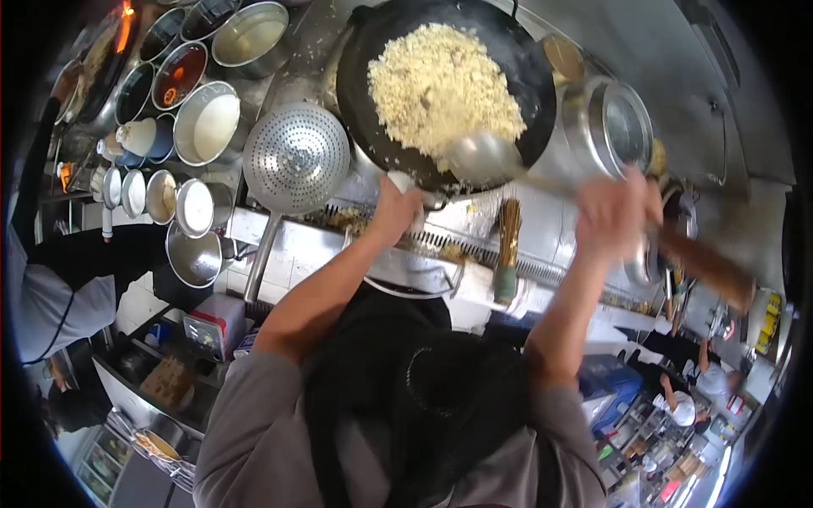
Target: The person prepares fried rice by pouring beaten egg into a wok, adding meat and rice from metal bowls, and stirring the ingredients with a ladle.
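Observation:
A large black wok (356, 93) holds a heap of yellowish fried rice (445, 85). My left hand (396, 210) is closed around the wok's near edge, with a folded white cloth (401, 180) between the fingers and the metal. My right hand (616, 213), smeared by motion, grips the handle of a ladle. The wooden end of that ladle handle (707, 269) sticks out to the right. Its metal bowl (483, 158), also blurred, is inside the wok at the near right edge of the rice.
A perforated strainer (296, 157) lies left of the wok. Several metal bowls (207, 123) with sauces and powders stand farther left. A bamboo brush (506, 254) stands by the stove's front edge. Right of the wok is a metal pot (622, 123). Other people (68, 296) are at both sides.

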The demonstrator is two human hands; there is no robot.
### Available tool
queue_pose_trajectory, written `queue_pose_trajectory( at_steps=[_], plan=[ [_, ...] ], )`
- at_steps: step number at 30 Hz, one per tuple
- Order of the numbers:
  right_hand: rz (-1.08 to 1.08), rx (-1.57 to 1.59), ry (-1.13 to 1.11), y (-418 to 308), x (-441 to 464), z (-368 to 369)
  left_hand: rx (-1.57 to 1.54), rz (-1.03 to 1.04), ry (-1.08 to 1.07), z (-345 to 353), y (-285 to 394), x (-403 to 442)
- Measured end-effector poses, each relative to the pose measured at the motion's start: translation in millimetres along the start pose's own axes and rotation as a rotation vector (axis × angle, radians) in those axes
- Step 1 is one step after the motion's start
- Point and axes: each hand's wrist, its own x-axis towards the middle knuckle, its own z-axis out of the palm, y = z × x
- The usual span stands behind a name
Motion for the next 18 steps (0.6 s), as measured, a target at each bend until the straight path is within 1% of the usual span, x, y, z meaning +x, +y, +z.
queue_pose_trajectory(
  at_steps=[1, 2, 3, 4, 5, 7, 8, 9, 10, 11, 12, 13, 15, 16, 18],
  plan=[
    [-0.210, 0.033, -0.092, -9.0, 1.9, 3.4, 0.001, 0.047, 0.028, 2.7, 3.7, -0.2],
    [-0.416, 0.062, -0.162, -16.6, -0.4, 2.0, 0.006, 0.051, 0.027, 1.7, 12.5, 1.8],
    [-0.415, 0.050, -0.148, -20.3, 4.1, 2.1, 0.019, -0.059, 0.046, 3.9, 19.7, -4.3],
    [-0.318, 0.197, -0.130, -17.0, 17.7, 11.7, 0.037, -0.162, 0.061, 5.9, 24.7, -6.6],
    [-0.228, 0.351, -0.116, -10.5, 37.2, 28.2, 0.047, -0.154, 0.043, 5.4, 27.0, -0.6],
    [-0.011, 0.650, -0.071, -8.4, 49.1, 45.9, -0.055, -0.210, -0.123, -4.0, 24.5, -2.4],
    [-0.121, 0.376, 0.058, -45.4, 55.9, 31.3, -0.139, -0.099, -0.012, 0.6, 14.9, -0.7],
    [-0.227, 0.102, 0.177, -76.3, 63.8, 18.1, -0.139, -0.085, -0.008, -0.4, 18.5, 4.7],
    [-0.223, 0.105, 0.168, -57.0, 71.2, 24.7, -0.122, -0.090, -0.004, -2.7, 18.6, 4.1],
    [-0.252, 0.189, 0.127, -24.3, 81.2, 29.8, -0.105, -0.098, -0.003, -5.1, 17.7, 2.5],
    [-0.289, 0.275, 0.090, -7.0, 88.8, 36.2, -0.104, -0.122, -0.012, -7.1, 12.1, 5.9],
    [-0.282, 0.348, 0.157, -4.5, 71.7, 83.5, -0.107, -0.113, -0.016, -6.4, 9.9, 5.1],
    [-0.241, 0.389, -0.088, -15.3, 58.8, 111.9, -0.142, -0.110, 0.007, -5.2, 11.1, 6.9],
    [-0.265, 0.399, -0.094, -32.3, 60.4, 114.5, -0.119, -0.056, 0.028, -5.9, -1.8, 12.5],
    [-0.125, 0.187, -0.108, -82.0, 67.1, 121.1, -0.094, -0.043, 0.016, -8.9, -0.6, 14.3]
  ],
)
